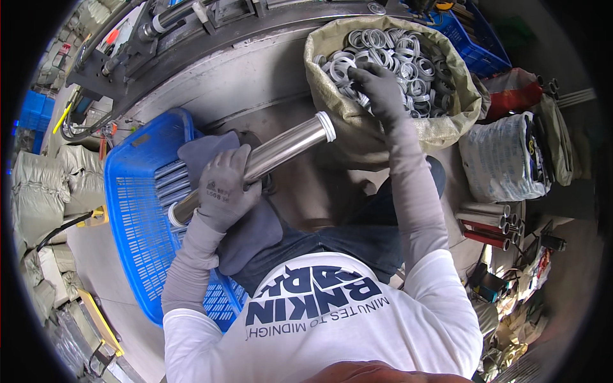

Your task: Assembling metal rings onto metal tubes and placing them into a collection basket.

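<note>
My left hand, in a grey glove, is wrapped round a shiny metal tube that slants up to the right. A white ring sits on the tube's upper end, and a pale rim shows at its lower end. My right hand, gloved too, reaches into an open woven sack heaped with rings. Its fingers are curled, closed at the edge of a white plastic ring. A grey cloth lies over my left thigh, under the left forearm.
On the left stands a blue plastic basket holding several metal tubes. A machine frame runs along the far side. To the right are a white bag and stacked tubes. Beyond the sack sits a blue crate.
</note>
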{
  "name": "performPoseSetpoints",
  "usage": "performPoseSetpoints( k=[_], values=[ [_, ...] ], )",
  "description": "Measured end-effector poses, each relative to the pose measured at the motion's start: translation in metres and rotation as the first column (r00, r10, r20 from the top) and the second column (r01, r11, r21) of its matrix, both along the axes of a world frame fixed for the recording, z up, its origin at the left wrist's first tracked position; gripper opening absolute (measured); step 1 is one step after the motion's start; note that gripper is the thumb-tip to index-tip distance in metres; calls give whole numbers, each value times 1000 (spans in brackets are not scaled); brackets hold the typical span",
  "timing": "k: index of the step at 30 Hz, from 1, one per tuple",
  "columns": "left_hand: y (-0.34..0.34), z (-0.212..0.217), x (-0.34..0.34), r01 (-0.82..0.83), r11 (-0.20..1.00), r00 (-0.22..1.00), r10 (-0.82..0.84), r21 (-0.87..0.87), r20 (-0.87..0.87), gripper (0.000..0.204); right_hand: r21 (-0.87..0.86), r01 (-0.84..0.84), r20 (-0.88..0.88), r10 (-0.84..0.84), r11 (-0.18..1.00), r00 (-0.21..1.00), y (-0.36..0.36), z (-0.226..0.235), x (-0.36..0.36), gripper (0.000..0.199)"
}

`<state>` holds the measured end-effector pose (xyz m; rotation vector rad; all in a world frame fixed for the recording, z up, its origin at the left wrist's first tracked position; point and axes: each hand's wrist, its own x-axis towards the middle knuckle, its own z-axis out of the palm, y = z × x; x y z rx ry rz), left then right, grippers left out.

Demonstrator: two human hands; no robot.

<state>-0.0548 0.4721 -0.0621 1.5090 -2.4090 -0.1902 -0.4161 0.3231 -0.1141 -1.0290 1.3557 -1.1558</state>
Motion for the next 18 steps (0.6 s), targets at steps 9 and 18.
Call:
performPoseSetpoints(
  k=[9, 18],
  values=[
    [-4, -1, -2, 34, 999, 999, -34, -13, -6, 68, -355, -78, 582, 285, 932, 762, 72, 1, -12, 39],
    [-3, 5, -4, 64, 997, 998, -64, -43, -2, 65, -14, -153, 359, 148, 988, 922, 79, 19, -21, 41]
  ],
)
